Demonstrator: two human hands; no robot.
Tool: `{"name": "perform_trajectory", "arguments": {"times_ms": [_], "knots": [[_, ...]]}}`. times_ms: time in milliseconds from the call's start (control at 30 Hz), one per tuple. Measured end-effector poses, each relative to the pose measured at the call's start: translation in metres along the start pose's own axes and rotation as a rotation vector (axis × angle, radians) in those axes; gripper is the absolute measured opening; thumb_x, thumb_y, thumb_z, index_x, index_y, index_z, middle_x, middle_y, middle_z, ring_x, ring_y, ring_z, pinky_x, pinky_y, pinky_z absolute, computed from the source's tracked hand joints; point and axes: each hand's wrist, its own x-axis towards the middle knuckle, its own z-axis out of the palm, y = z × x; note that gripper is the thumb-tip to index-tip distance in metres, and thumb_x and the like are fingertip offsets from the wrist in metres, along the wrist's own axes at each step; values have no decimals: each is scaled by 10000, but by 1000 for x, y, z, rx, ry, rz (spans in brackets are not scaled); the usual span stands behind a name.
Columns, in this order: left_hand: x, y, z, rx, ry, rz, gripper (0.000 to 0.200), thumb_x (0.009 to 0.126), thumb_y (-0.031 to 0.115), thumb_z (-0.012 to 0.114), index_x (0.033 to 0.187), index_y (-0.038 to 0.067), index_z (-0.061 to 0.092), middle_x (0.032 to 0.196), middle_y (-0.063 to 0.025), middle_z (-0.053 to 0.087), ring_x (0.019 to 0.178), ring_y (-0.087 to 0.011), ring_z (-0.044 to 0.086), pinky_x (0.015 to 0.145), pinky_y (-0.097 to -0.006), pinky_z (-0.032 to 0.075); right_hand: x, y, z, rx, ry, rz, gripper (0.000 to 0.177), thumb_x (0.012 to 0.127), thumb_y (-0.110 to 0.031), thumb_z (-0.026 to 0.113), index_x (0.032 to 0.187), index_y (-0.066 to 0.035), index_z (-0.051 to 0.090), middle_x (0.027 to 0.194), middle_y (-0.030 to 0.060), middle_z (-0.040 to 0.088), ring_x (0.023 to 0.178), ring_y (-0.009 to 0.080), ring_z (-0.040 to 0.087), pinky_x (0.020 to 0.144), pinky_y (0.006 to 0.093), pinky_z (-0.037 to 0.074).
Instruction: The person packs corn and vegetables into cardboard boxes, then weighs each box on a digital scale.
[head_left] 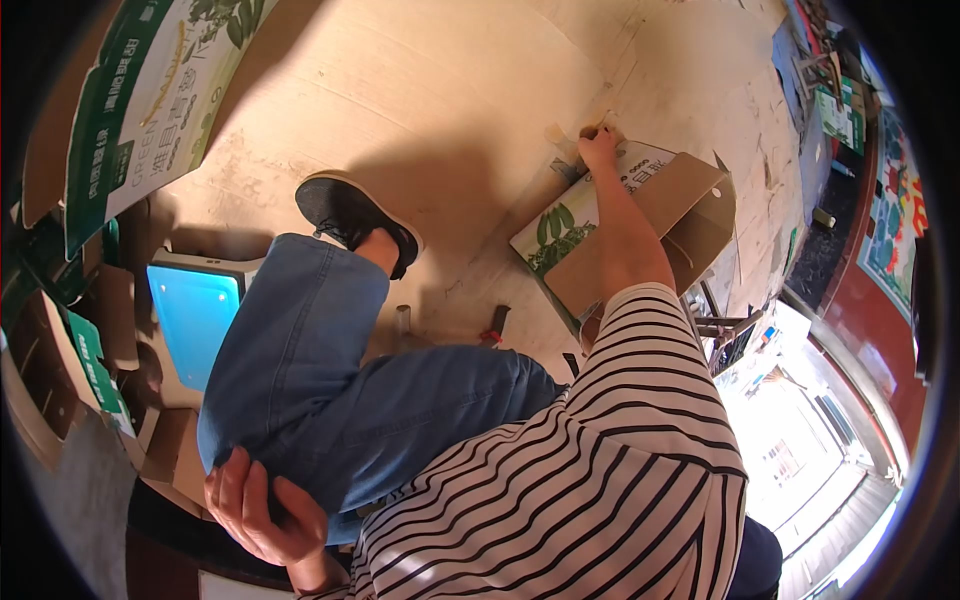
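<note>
At two o'clock: cardboard box (580, 275), one end open. At one o'clock, by its far edge: right hand (602, 147), fingers curled around a small brown item (589, 131). Between seven and eight: left hand (265, 510), half-curled against jeans (285, 380); hold unclear.

The open carton (690, 195) is partly covered by the right forearm (630, 230); just beside its printed panel, the brown item (588, 131) at the right hand (604, 148) is too small to be identified; well left of the open carton, a green-and-white carton (165, 110) is cut off above
</note>
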Motion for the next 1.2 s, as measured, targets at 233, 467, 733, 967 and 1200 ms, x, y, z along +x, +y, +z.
{"name": "perform_trajectory", "arguments": {"times_ms": [233,467,733,967,1200], "knots": [[2,2,-1,-10,-7,-7,169,867,11,538,1010,-71,577,1035,-198,635,961,-350,594,909,-480,454,4,2,7,-86,39,-4,600,830,-228,548,1367,-7,398,1440,185,358,1297,326,395,1030,387,392],[3,3,1,-38,51,-2,171,848,2,548,997,-72,587,1013,-199,642,935,-341,604,897,-463,460,-80,-36,-93,349,535,-691,256,878,-223,548,1071,-73,626,935,118,646,831,224,626,766,322,501],[1,4,5,-63,126,22,189,820,-7,565,1001,-59,588,1005,-190,644,890,-327,602,870,-463,464,-83,164,-174,-205,263,13,461,866,-408,532,943,36,631,907,277,645,918,434,614,796,521,477],[-4,2,1,-66,127,43,185,814,-8,575,993,-51,586,1009,-186,640,882,-325,601,865,-463,463,-19,226,-41,268,118,312,747,686,-552,693,1018,114,627,1041,286,632,1051,363,606,871,410,467],[-4,1,3,-88,138,61,187,809,-10,574,990,-55,586,996,-190,641,871,-331,600,858,-467,467,-181,112,-218,40,775,-117,636,689,-518,733,941,42,565,893,246,628,845,398,618,772,462,479]]}}
